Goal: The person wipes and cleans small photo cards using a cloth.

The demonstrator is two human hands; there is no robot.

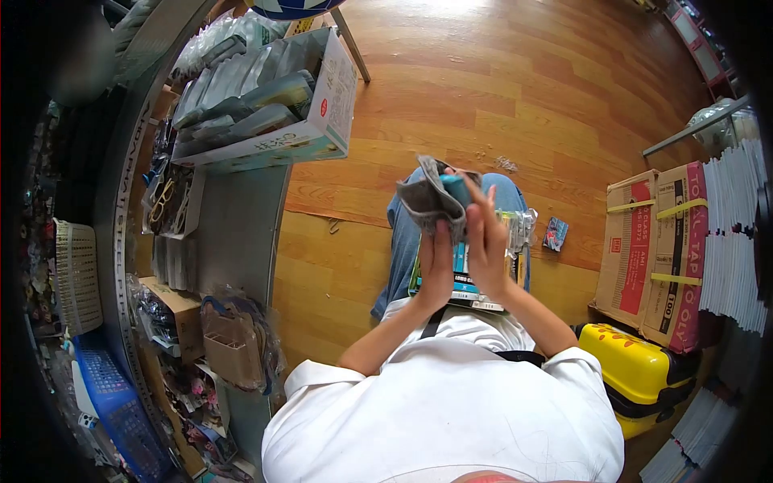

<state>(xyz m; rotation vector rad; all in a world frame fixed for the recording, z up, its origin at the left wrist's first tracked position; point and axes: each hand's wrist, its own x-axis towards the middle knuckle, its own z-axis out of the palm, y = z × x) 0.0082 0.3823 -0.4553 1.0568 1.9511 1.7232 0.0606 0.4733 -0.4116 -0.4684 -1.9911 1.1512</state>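
My left hand (438,262) is closed on a folded grey cloth (423,201), held up above my lap. A small blue object (456,189) shows between the cloth's folds; its kind is hard to make out. My right hand (488,249) is close beside the left, its fingers reaching up against the blue object and the cloth's right side. Below the hands, several flat packs (467,288) with blue and dark printing lie stacked on my lap. Clear plastic packaging (522,229) sticks out to the right of the stack.
A small printed pack (555,233) lies on the wooden floor (346,266). At left, a metal shelf (237,213) bears a box (334,105) of plastic-wrapped goods. To the right are cardboard cartons (632,262), stacked paper (737,233) and a yellow case (624,366).
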